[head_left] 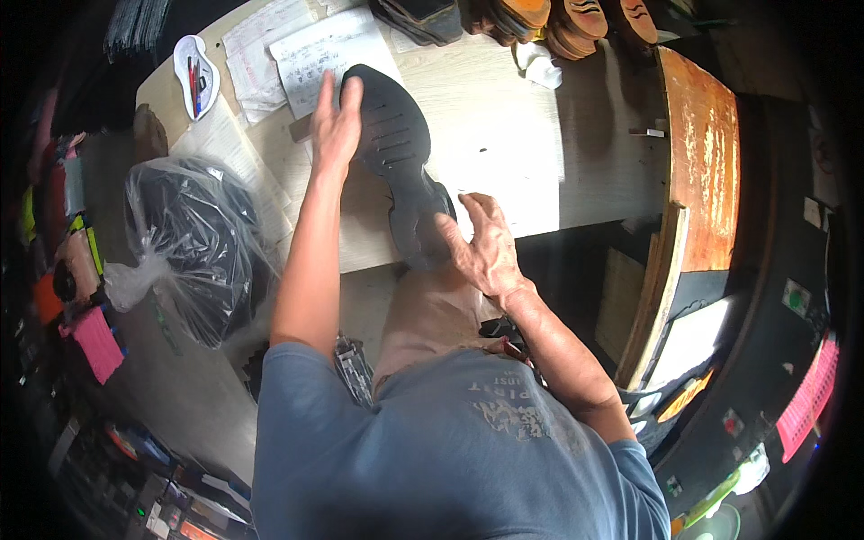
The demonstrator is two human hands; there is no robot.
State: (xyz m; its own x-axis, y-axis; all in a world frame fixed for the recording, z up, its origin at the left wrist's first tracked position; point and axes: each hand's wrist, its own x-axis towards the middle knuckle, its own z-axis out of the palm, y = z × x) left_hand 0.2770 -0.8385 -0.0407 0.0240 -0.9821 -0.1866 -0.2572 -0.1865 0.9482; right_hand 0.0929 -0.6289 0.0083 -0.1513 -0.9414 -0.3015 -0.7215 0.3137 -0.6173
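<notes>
A black shoe sole [396, 135], with several short grooves across its forepart, lies aslant over the near part of the table. Its heel end reaches past the table edge above my lap. My left hand [335, 130] grips the sole's toe end at its left side, the thumb over the rim and the other fingers partly hidden. Beside the heel is my right hand [488, 250], its fingers apart and curved, with the thumb against or just over the heel's edge. Whether that thumb presses on it, I cannot tell.
Handwritten sheets [319, 54] and a white dish of pens [196, 76] lie on the table [603, 144]. Stacked soles [522, 16] line the far edge. A clear plastic bag of black items [202, 243] sits left. An orange-brown board [702, 162] stands right.
</notes>
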